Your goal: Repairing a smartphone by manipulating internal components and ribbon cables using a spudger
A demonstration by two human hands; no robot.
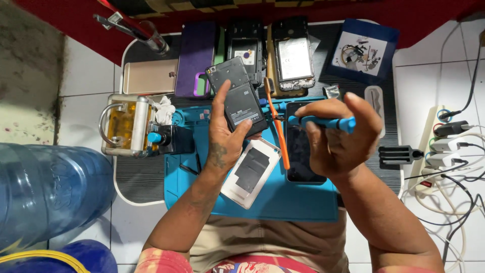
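My left hand (226, 135) holds an opened black phone (236, 93) with its back off and the battery showing, tilted above the blue work mat (283, 199). My right hand (339, 136) grips a blue screwdriver (323, 122) held level, its tip pointing left at the phone's lower right edge. An orange toothbrush (278, 129) lies between the two hands. A white back cover (251, 172) rests on the mat under my left wrist. A black phone (303, 154) lies screen up beneath my right hand.
Several opened phones (293, 55), a purple case (194, 58) and a gold phone (149, 77) lie at the back. A blue tray of small parts (361, 50) is back right. A power strip with plugs (439, 146) is right, a water jug (48, 194) left, a metal reel holder (126, 126) beside it.
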